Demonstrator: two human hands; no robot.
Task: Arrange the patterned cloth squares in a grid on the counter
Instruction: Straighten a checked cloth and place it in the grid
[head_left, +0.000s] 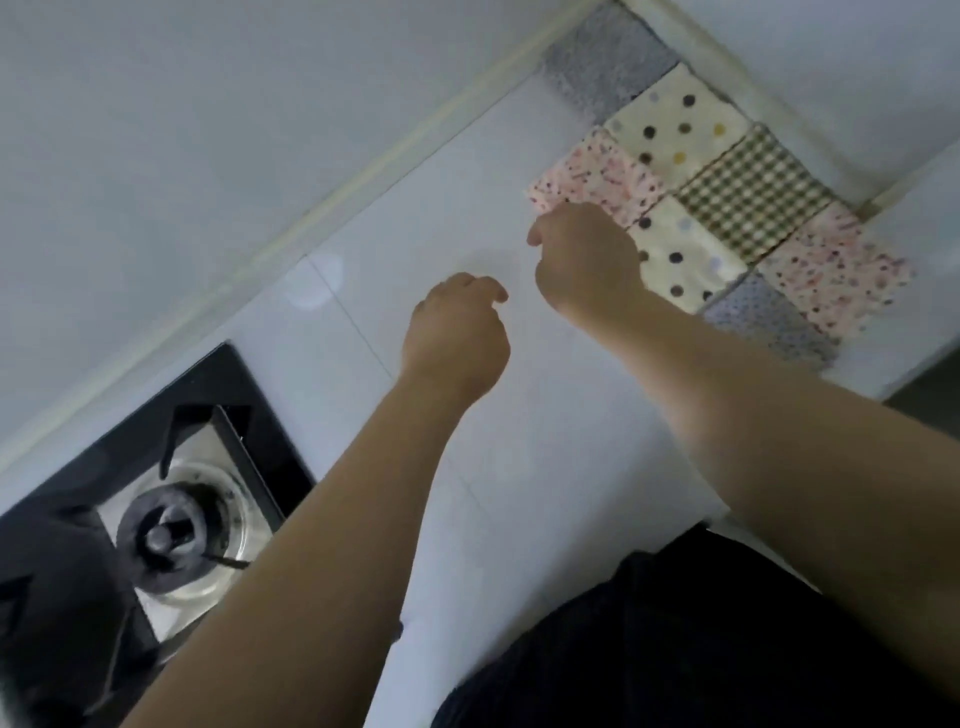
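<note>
Counter (519, 467) was white. Grey square (605, 57) was speckled. Far cream square (675, 122), near cream square (680, 257) had multicolour dots. Left pink square (592, 174), right pink square (841, 270) had fine specks. Gingham square (753, 192) was olive-white. Blue-grey square (769, 325) looked fine-dotted, blurred. Hob (244, 384) was black.

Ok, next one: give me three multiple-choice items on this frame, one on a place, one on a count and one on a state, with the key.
1. Where are the cloth squares?
A. piled at the near edge
B. flat on the counter against the far wall
C. hanging on the wall

2. How many cream dotted squares show?
A. one
B. two
C. four

3. The left hand is
A. gripping a square
B. empty, fingers curled, over bare counter
C. pressed flat on a square

Key:
1 B: they lie side by side, up to the wall strip.
2 B: a second one lies nearer the person.
3 B: no cloth shows in or under it.
</note>
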